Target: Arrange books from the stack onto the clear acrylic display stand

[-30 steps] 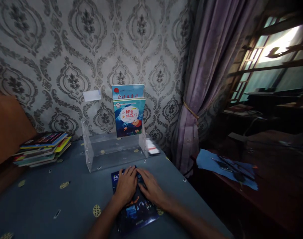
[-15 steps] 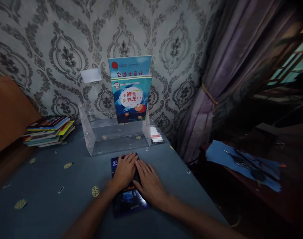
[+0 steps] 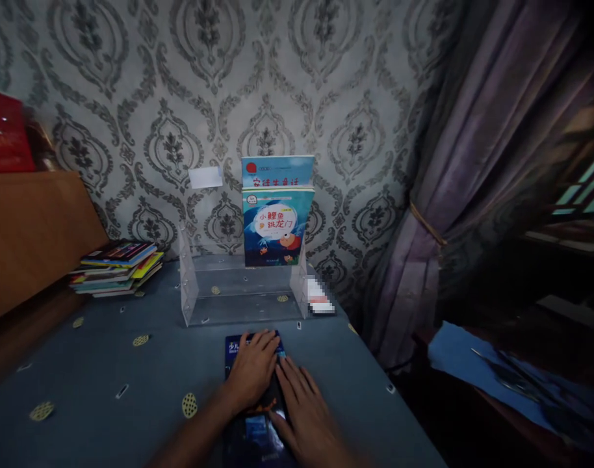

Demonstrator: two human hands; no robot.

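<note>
Our left hand (image 3: pixel 253 368) lies flat on the dark blue book (image 3: pixel 256 426), and our right hand (image 3: pixel 305 408) rests over its right side. Both grips are flat, pinching nothing. Our right hand has just slid back toward us, so we think the book is being pressed, not picked up. It lies on the surface (image 3: pixel 131 383) in front of the clear stand (image 3: pixel 188 289), which holds two blue books (image 3: pixel 277 227).

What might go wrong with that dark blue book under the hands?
The dark blue book looks shiny, so the left hand might slip on it. Pushed forward, the book could bump the clear stand just beyond it. That might tip the upright blue books there.
</note>
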